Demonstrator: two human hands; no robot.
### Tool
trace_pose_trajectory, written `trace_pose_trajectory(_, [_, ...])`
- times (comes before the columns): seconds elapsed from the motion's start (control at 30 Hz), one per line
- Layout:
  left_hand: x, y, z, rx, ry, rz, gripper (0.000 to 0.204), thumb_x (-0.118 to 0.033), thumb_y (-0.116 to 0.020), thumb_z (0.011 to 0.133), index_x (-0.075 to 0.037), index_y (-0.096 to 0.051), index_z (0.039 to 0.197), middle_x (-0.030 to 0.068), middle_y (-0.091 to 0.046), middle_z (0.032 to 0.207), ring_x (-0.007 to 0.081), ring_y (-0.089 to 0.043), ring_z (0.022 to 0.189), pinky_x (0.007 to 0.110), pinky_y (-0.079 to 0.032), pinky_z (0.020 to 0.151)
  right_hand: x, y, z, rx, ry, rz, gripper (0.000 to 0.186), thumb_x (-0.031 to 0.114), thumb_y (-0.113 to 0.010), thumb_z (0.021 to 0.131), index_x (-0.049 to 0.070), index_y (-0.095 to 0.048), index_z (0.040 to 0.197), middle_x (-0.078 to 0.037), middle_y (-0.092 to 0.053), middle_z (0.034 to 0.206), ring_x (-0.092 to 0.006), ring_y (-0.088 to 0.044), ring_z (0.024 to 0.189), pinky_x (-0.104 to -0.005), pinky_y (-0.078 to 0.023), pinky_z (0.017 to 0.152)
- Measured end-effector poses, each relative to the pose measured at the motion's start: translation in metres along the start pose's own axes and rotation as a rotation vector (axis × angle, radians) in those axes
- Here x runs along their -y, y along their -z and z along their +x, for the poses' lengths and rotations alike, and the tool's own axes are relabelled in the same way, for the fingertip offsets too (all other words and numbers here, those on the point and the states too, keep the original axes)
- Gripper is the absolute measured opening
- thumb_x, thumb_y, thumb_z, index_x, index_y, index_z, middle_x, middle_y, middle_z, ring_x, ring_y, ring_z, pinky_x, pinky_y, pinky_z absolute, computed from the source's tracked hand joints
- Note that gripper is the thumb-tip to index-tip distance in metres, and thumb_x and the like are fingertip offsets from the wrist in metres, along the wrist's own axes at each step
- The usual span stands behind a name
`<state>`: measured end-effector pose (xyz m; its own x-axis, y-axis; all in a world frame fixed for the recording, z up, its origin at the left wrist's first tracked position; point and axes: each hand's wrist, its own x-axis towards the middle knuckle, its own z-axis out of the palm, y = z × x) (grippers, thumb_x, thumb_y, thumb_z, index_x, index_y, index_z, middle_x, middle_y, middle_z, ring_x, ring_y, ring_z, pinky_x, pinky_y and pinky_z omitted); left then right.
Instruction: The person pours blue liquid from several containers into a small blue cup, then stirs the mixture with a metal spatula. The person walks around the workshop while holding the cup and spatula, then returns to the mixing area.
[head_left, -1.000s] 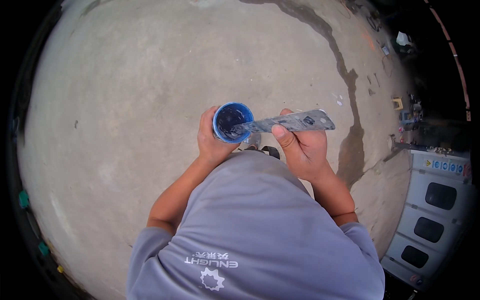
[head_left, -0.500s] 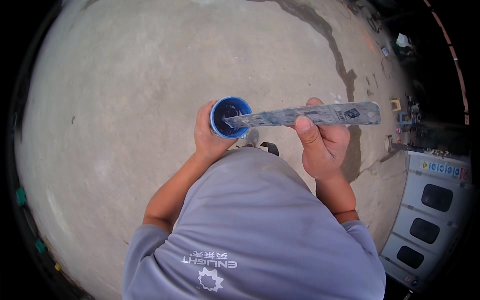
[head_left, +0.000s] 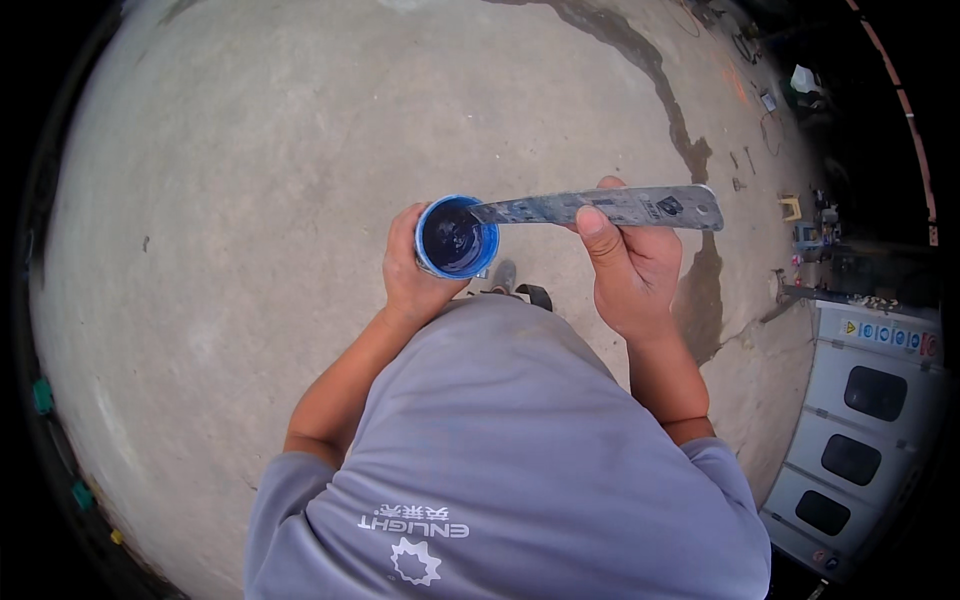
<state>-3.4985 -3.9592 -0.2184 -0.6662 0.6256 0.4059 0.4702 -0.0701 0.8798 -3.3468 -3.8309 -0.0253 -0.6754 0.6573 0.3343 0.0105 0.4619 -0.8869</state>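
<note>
My left hand [head_left: 410,270] is wrapped round the left side of a small open can [head_left: 424,205] with a blue-smeared rim. Dark blue paint [head_left: 455,240] lies inside it, glossy and streaked. In my right hand [head_left: 640,275], a flat metal stirring stick [head_left: 530,207] is pinched between thumb and fingers, its holed end pointing right. Blue-grey smears coat its blade. The stick's narrow tip is at the can's far right rim; whether it touches the rim or the paint, I cannot tell.
Below spreads a concrete floor [head_left: 250,180] with a long dark wet streak [head_left: 705,280] to the right. A grey cabinet with dark windows [head_left: 840,440] stands at lower right. Small items and a yellow stool [head_left: 791,207] line the right edge. My shoe [head_left: 506,272] shows below the can.
My right hand has moved slightly up and left. The stick's tip has shifted from inside the can, over the paint, to its right rim. My left hand and the can stay almost in place.
</note>
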Motion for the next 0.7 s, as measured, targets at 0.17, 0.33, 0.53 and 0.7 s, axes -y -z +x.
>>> trace_pose_trajectory(0.17, [0.001,-0.002,-0.001,0.027,0.037,0.003,0.081,-0.010,-0.097,0.066,-0.004,-0.055,0.135,0.0112,-0.065,0.125,0.0257,-0.067,0.112,0.036,-0.055,0.096,0.006,0.001,-0.012,0.132,0.005,-0.099,0.024,0.018,-0.065,0.106,-0.002,-0.071,0.095,-0.006,-0.064,0.082,-0.0172,-0.055,0.070,-0.0309,-0.043,0.064])
trace_pose_trajectory(0.33, [-0.009,-0.012,0.006,0.068,-0.004,0.015,0.082,-0.010,-0.097,0.065,-0.004,-0.055,0.136,0.0112,-0.066,0.125,0.0253,-0.068,0.112,0.036,-0.055,0.095,-0.006,0.019,-0.007,-0.061,-0.012,0.079,0.026,0.020,-0.065,0.105,-0.001,-0.072,0.092,-0.008,-0.066,0.081,-0.0202,-0.058,0.069,-0.0335,-0.044,0.062])
trace_pose_trajectory(0.53, [-0.011,-0.050,0.007,0.117,0.005,0.031,0.084,-0.011,-0.097,0.064,-0.004,-0.054,0.136,0.0109,-0.065,0.125,0.0253,-0.067,0.113,0.036,-0.054,0.096,-0.015,0.050,-0.017,0.067,0.050,-0.087,0.024,0.017,-0.065,0.105,-0.002,-0.070,0.092,-0.006,-0.060,0.077,-0.0185,-0.051,0.065,-0.0327,-0.040,0.060])
trace_pose_trajectory(0.7, [-0.029,-0.102,0.020,0.194,0.001,0.017,0.083,-0.010,-0.097,0.064,-0.005,-0.054,0.136,0.0109,-0.065,0.126,0.0244,-0.067,0.113,0.036,-0.054,0.097,-0.044,0.107,-0.011,-0.098,-0.038,-0.043,0.023,0.018,-0.065,0.105,0.000,-0.071,0.091,-0.009,-0.061,0.074,-0.0236,-0.054,0.063,-0.0360,-0.042,0.060])
